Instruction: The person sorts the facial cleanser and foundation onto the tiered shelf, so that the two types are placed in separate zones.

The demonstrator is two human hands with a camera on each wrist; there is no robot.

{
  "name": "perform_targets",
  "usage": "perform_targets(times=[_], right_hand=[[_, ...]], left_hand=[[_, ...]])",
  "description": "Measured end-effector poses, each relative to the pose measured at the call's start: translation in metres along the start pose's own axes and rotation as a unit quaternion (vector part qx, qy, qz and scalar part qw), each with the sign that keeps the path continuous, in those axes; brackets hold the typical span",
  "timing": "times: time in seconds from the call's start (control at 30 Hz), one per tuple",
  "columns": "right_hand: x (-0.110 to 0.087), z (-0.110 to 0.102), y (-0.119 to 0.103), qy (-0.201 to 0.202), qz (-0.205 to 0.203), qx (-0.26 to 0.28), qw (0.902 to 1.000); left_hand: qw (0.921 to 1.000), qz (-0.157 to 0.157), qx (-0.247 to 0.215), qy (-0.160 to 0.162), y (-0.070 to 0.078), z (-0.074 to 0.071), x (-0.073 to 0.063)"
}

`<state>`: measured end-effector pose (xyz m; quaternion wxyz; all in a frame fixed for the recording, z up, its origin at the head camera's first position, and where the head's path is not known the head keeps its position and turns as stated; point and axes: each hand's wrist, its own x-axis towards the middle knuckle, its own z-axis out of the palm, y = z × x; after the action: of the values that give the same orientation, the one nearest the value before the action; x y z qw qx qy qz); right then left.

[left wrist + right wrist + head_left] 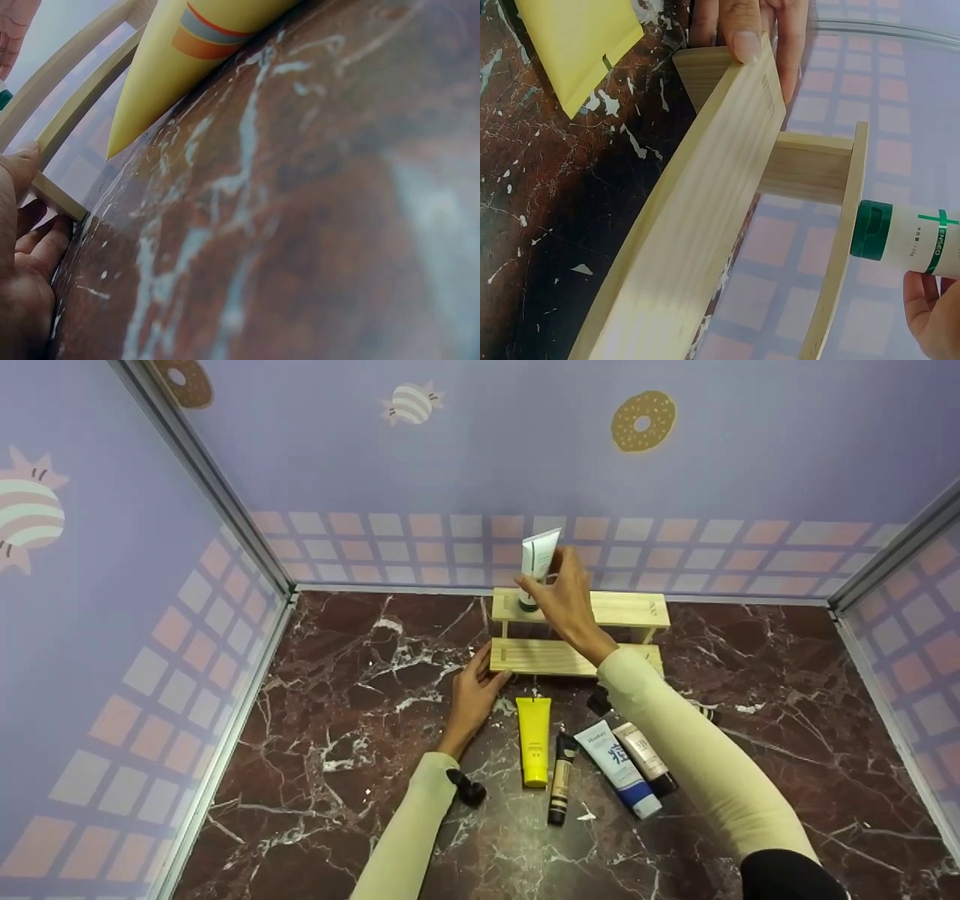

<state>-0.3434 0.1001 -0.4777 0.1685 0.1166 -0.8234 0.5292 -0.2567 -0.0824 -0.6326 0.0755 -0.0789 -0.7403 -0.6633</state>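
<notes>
Right sleeve (712,769), loose tubes (534,739) before rack (622,608)

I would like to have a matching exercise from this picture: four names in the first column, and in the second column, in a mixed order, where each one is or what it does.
Column one
1. yellow tube
2. white tube
3. left hand
4. blue-and-white tube

Column two
A. holding the left end of the wooden stand
B. lying between the slim black tube and the beige tube
C. lying farthest left of the tubes on the marbled surface
D. held cap down in the right hand

Right pairs: 1-C, 2-D, 3-A, 4-B
</notes>
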Motion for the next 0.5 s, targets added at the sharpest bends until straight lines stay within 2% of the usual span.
perform_targets(times=[0.3, 0.5], right_hand=[[-0.006, -0.010, 0.002, -0.022, -0.023, -0.003, 0.9995], [-0.017, -0.025, 0.006, -0.026, -0.016, -0.007, 0.9995]], left_hand=[[1.0000, -0.004, 0.000, -0.002, 0.000, 0.001, 0.000], [1.0000, 0.005, -0.001, -0.006, -0.001, 0.000, 0.000]])
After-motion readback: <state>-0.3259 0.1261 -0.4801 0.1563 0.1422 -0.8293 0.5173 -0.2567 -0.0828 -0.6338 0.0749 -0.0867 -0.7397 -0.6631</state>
